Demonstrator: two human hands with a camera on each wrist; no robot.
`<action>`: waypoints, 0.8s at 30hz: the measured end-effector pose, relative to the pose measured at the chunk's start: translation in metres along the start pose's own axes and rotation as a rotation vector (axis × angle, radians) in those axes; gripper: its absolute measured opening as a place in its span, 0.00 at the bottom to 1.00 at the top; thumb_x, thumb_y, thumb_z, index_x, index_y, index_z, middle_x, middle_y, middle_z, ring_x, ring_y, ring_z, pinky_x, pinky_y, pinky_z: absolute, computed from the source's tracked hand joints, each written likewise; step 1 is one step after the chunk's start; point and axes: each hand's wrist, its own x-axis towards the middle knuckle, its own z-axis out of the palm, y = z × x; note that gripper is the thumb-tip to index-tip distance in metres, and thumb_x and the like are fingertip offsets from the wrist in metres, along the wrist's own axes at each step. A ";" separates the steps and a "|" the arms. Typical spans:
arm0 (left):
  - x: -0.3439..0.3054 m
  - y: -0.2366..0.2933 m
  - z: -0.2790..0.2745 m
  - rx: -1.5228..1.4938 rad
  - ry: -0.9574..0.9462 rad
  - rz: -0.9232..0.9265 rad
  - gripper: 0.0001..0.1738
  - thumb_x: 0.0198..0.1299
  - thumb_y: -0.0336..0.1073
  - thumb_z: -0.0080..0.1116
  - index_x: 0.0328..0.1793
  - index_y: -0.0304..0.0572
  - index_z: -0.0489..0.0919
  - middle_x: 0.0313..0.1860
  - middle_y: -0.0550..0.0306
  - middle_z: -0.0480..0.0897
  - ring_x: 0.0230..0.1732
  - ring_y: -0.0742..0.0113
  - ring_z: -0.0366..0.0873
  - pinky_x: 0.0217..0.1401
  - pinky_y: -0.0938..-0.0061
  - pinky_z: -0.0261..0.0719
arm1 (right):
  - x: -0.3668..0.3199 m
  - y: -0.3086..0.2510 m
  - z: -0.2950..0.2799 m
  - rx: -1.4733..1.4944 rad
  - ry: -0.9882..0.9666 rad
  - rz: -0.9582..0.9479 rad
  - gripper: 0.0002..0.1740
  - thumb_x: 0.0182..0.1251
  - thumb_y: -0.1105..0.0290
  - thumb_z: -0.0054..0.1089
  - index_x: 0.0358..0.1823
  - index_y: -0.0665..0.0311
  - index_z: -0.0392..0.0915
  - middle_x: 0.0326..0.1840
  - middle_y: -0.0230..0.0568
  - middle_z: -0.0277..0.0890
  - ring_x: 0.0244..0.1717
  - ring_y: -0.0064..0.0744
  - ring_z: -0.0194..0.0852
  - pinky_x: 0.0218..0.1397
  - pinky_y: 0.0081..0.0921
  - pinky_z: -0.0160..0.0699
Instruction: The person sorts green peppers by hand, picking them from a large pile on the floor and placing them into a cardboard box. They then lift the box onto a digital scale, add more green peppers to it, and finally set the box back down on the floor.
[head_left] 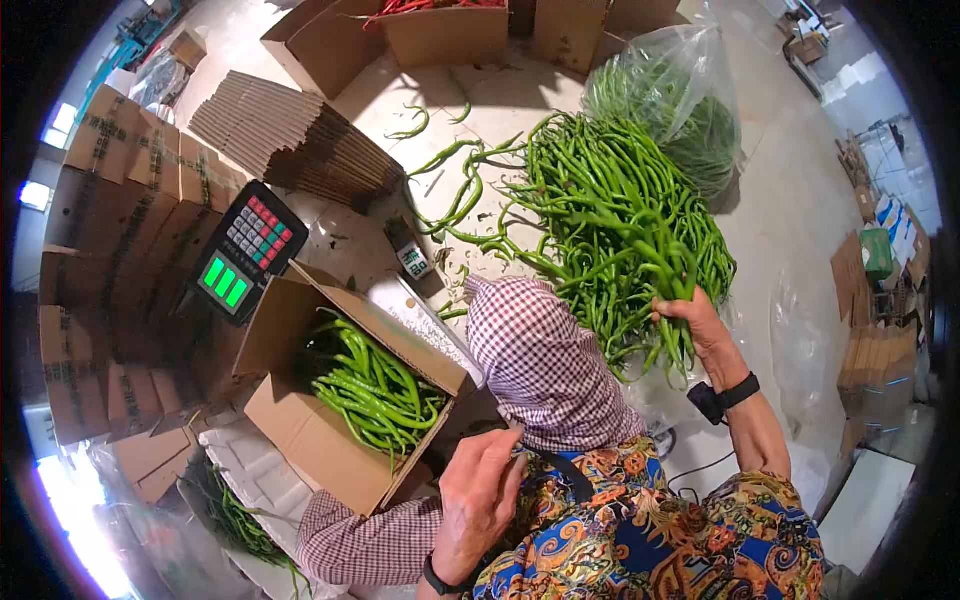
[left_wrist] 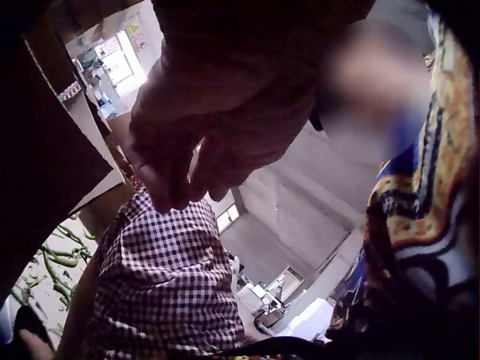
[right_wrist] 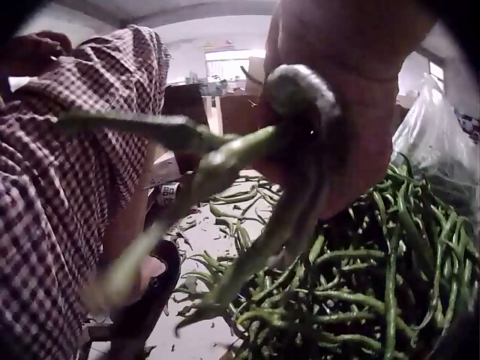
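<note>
In the head view my right hand grips a bunch of long green peppers at the right edge of a large pepper pile. The right wrist view has that hand curled round several peppers, their ends sticking out above the pile. My left hand, fingers loosely bent, is beside the lower right corner of an open cardboard box with green peppers inside. Nothing shows in the left hand in the left wrist view.
A checked cloth covers the head and sleeve in front of me. Left of the box stands a scale display, with stacked cartons behind it. Folded cardboard, a clear bag of peppers and boxes with red peppers lie farther off.
</note>
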 end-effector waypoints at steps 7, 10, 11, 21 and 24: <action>0.006 0.000 0.010 -0.203 -0.011 0.022 0.14 0.55 0.24 0.61 0.50 0.34 0.80 0.43 0.46 0.82 0.43 0.54 0.81 0.47 0.69 0.78 | -0.027 -0.052 0.019 0.160 -0.116 -0.082 0.31 0.53 0.72 0.61 0.62 0.69 0.69 0.39 0.37 0.77 0.35 0.25 0.77 0.42 0.21 0.79; 0.017 0.010 0.004 -0.278 -0.008 -0.011 0.14 0.56 0.25 0.60 0.50 0.34 0.80 0.42 0.46 0.82 0.43 0.57 0.81 0.48 0.70 0.78 | -0.040 -0.068 0.031 0.256 -0.226 -0.037 0.34 0.51 0.72 0.58 0.64 0.71 0.67 0.39 0.39 0.76 0.35 0.25 0.76 0.40 0.19 0.80; 0.021 0.006 0.004 -0.290 -0.027 0.028 0.14 0.59 0.25 0.59 0.51 0.33 0.79 0.43 0.50 0.82 0.44 0.62 0.81 0.49 0.72 0.77 | -0.046 -0.073 0.039 0.265 -0.235 -0.037 0.37 0.50 0.72 0.59 0.65 0.72 0.65 0.37 0.39 0.76 0.32 0.26 0.75 0.37 0.22 0.78; 0.096 0.013 -0.017 -0.486 0.217 0.097 0.32 0.56 0.28 0.64 0.69 0.45 0.71 0.42 0.52 0.76 0.36 0.69 0.74 0.36 0.76 0.78 | -0.080 -0.091 0.129 0.156 -0.722 0.034 0.30 0.47 0.72 0.61 0.56 0.66 0.70 0.36 0.40 0.76 0.32 0.31 0.77 0.40 0.26 0.77; 0.095 0.001 -0.021 -0.548 0.124 0.231 0.18 0.59 0.22 0.54 0.56 0.39 0.78 0.40 0.55 0.76 0.37 0.69 0.74 0.42 0.75 0.75 | -0.088 -0.101 0.163 0.098 -0.753 0.065 0.28 0.46 0.72 0.61 0.54 0.67 0.71 0.36 0.41 0.77 0.32 0.31 0.77 0.40 0.27 0.78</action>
